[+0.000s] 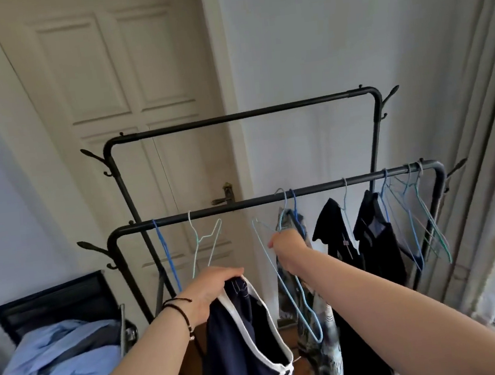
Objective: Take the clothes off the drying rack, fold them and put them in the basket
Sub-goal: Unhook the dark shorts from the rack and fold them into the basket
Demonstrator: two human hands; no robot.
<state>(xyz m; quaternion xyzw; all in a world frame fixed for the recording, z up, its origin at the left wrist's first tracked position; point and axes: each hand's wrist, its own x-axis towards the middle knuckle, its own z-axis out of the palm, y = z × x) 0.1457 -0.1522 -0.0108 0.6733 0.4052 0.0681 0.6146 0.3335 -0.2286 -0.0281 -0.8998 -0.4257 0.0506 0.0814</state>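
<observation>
While both arms reach toward the rack, the scene holds these items.

Rack: black metal rack (272,198) with two horizontal bars, the rear bar higher and bare, the front bar carrying hangers and clothes; hooks stick out at its corners.
Left hand: left hand (213,290), a dark cord bracelet at the wrist, clenched on the top edge of a navy top.
Navy top: navy top (242,342) with white trim and white stripes, hanging down from the left hand, off the bar, below and in front of it.
Right hand: right hand (288,249), raised just under the front bar, closed around a light blue hanger; whether it also grips the cloth behind it cannot be told.
Blue hanger: blue hanger (296,299), tilted steeply, its lower end hanging below the right forearm, its hook free of the bar.
Patterned garment: patterned garment (324,332), grey and white, hanging from the front bar right behind the right hand.
Dark clothes: two dark clothes (370,244) on hangers on the right half of the front bar.
Empty hangers: several, pale green and blue, at both ends of the front bar.
Pile: light blue shirt (58,353) heaped with orange cloth at lower left, beside a black chair (52,302).
Backdrop: white panelled door (136,92), pale wall, curtain at right.
</observation>
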